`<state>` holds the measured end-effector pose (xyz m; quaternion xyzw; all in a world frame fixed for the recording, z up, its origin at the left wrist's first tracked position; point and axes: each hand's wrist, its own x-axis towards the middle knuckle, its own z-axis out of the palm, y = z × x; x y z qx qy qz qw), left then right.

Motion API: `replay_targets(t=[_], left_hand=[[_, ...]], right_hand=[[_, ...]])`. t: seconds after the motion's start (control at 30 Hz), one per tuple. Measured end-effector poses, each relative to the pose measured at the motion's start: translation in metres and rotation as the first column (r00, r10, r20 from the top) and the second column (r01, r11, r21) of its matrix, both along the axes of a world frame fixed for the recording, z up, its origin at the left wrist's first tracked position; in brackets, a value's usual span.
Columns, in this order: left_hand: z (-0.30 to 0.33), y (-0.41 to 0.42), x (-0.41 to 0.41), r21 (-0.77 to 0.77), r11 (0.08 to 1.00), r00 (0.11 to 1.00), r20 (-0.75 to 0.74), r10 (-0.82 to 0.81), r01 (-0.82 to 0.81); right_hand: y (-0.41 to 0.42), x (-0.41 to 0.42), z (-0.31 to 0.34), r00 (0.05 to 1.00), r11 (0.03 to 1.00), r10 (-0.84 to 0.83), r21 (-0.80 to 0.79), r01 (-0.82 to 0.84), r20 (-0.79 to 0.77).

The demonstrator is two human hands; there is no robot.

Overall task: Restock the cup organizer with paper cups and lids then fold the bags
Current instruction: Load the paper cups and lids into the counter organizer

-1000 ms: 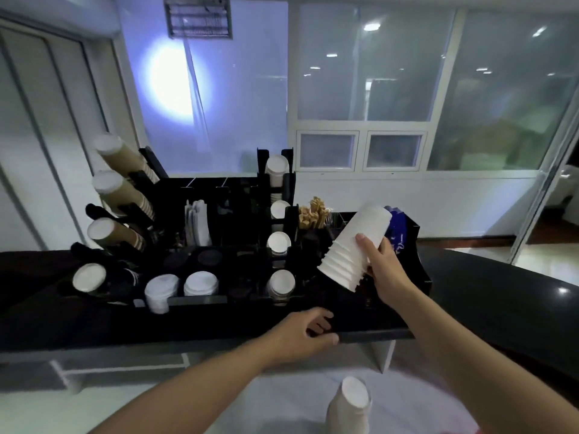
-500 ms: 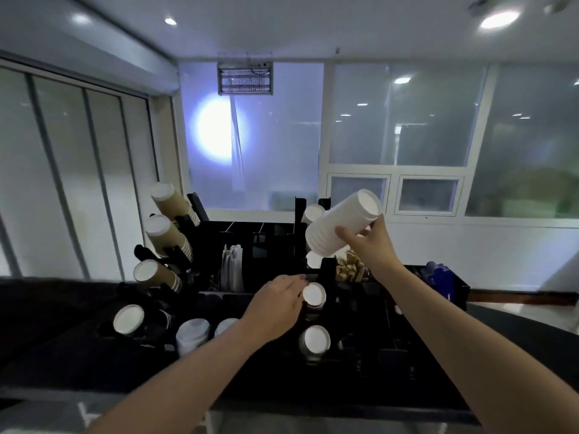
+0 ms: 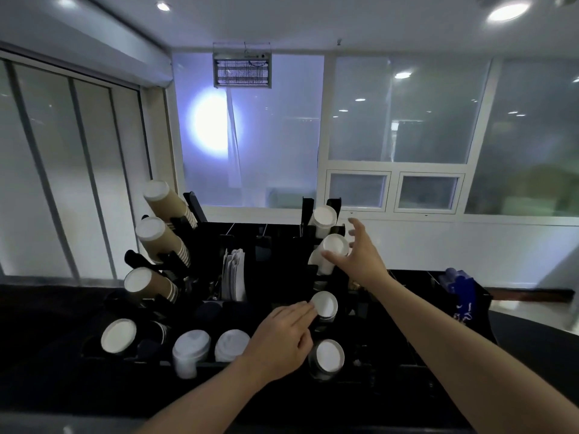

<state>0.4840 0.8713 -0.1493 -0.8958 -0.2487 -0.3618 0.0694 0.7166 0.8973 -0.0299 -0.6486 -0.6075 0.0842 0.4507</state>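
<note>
Head view, white cup stack (image 3: 329,253) tilted base-up in organizer (image 3: 275,245), right hand (image 3: 360,255) splayed beside it (holding nothing), left hand (image 3: 282,339) relaxed.

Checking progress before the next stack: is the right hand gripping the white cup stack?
No: the right hand is open, fingers spread beside the white cup stack, which sits in the organizer.
</note>
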Motion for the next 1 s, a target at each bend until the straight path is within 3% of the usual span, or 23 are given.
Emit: replay_targets(t=[0.1,0.17,0.4,0.6,0.77,0.87,1.0], left_hand=[[-0.002,0.004,0.0,-0.003,1.0,0.999,0.025,-0.02,0.02],[-0.003,0.006,0.002,-0.005,0.999,0.998,0.046,-0.038,0.038],[-0.004,0.007,0.004,0.025,0.998,0.994,0.093,-0.062,0.06],[-0.002,0.001,0.007,0.062,0.998,0.999,0.046,0.023,-0.025],[0.01,-0.036,0.021,0.174,0.984,0.998,0.041,-0.047,0.039],[0.0,-0.068,0.036,0.195,0.975,0.994,0.008,-0.11,0.106],[-0.047,-0.1,0.055,0.116,0.983,0.99,-0.014,-0.142,0.143]], right_hand=[[0.01,0.0,-0.006,0.963,1.0,0.015,0.023,-0.022,0.269],[0.016,0.002,-0.014,0.933,0.999,0.03,0.026,-0.042,0.359],[0.021,0.001,-0.025,0.925,0.992,-0.051,0.129,0.002,0.376],[0.005,0.007,-0.022,0.878,1.0,0.002,0.002,-0.003,0.479],[-0.053,0.018,-0.037,0.957,0.976,-0.046,0.216,-0.017,0.287],[-0.1,0.025,-0.055,0.974,0.987,0.019,0.154,-0.054,0.225],[-0.173,0.042,-0.097,0.997,0.997,0.058,-0.06,-0.054,0.058]])
